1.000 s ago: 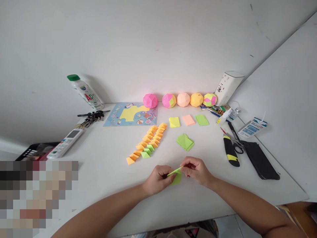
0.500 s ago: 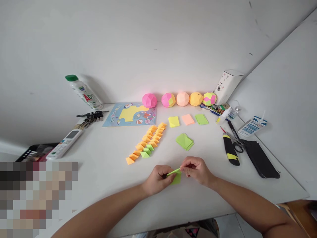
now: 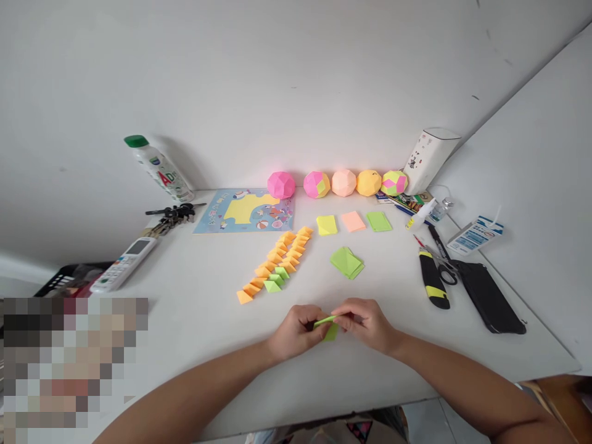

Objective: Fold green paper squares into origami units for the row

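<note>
Between both hands is a green sheet of paper (image 3: 330, 333), partly folded over, near the front edge of the table. My left hand (image 3: 298, 333) pinches its left side, fingers closed. At the fold's right end, my right hand (image 3: 365, 325) grips the paper between thumb and fingers. Fingers hide parts of the sheet. Just beyond the hands lies a loose pile of green paper squares (image 3: 346, 263). Folded orange paper pieces (image 3: 265, 269) stand in two slanting rows to the left, with several folded green pieces (image 3: 274, 283) at the near end of one row.
Yellow (image 3: 327, 225), peach (image 3: 353, 221) and green (image 3: 378, 221) paper stacks lie farther back. Several faceted paper balls (image 3: 281, 185) line the wall. A cutter (image 3: 433, 280), scissors (image 3: 446, 271) and black pouch (image 3: 485, 296) lie right; a remote (image 3: 124, 265) and bottle (image 3: 160, 169) stand left.
The upper flap of the green paper is pressed flatter, and my right hand has shifted slightly left along it, closer to my left hand. The view has shifted slightly.
</note>
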### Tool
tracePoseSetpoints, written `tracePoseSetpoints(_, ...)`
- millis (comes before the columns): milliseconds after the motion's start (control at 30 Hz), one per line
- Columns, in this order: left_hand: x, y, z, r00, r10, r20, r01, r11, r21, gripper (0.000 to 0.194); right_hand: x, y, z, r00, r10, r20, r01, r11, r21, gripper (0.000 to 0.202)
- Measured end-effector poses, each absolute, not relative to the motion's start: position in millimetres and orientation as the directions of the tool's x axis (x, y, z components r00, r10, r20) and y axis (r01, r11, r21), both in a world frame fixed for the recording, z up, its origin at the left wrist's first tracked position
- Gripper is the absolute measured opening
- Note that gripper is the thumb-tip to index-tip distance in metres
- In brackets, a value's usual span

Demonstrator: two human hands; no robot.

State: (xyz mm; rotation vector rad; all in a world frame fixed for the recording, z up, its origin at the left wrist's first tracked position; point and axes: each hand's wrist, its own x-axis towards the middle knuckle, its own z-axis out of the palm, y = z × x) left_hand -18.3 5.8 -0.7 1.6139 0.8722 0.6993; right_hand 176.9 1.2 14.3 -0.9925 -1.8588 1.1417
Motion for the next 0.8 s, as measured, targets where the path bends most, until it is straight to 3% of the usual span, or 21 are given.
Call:
tracePoseSetpoints(233, -17.9, 7.5, 1.2, 0.527, 0.842, -0.112, 0.032, 0.112, 0.993, 0.028, 176.0, -0.4, 10.8, -0.372, 0.928, 0.007, 0.187, 0.082, -0.979, 0.020)
tracePoseSetpoints(800, -17.4, 8.4, -0.3, 0.494, 0.852, -0.175, -0.051, 0.229, 0.972, 0.030, 177.1, 0.3, 13.6, -0.383, 0.910, -0.158, 0.144, -0.110, -0.983, 0.025)
